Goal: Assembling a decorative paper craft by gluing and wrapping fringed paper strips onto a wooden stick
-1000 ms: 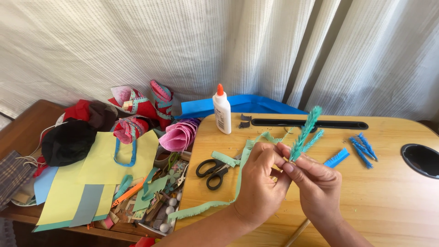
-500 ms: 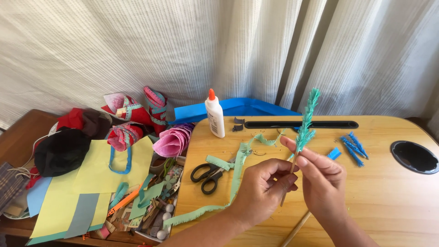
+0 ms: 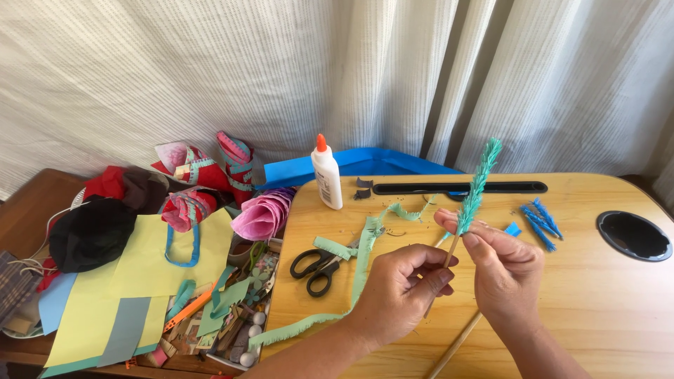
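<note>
At the far left, on a dark side table point(image 3: 28, 203), lie yellow paper sheets point(image 3: 140, 270), a black cloth point(image 3: 91, 235) and red and pink paper cones point(image 3: 210, 175), with white curtains point(image 3: 281, 70) hanging behind. Further right, on the pale wooden table point(image 3: 604, 302), sit black scissors point(image 3: 319, 267), a glue bottle point(image 3: 327, 175) and a green fringed strip point(image 3: 361, 270). Over it the left hand point(image 3: 400, 291) curls its fingers around a thin stick point(image 3: 449, 253), and the right hand point(image 3: 505, 270) pinches the stick just below its teal fringed wrapping point(image 3: 477, 186), which stands upright; blue scraps point(image 3: 540, 221) and a black cup hole point(image 3: 635, 235) lie right.
</note>
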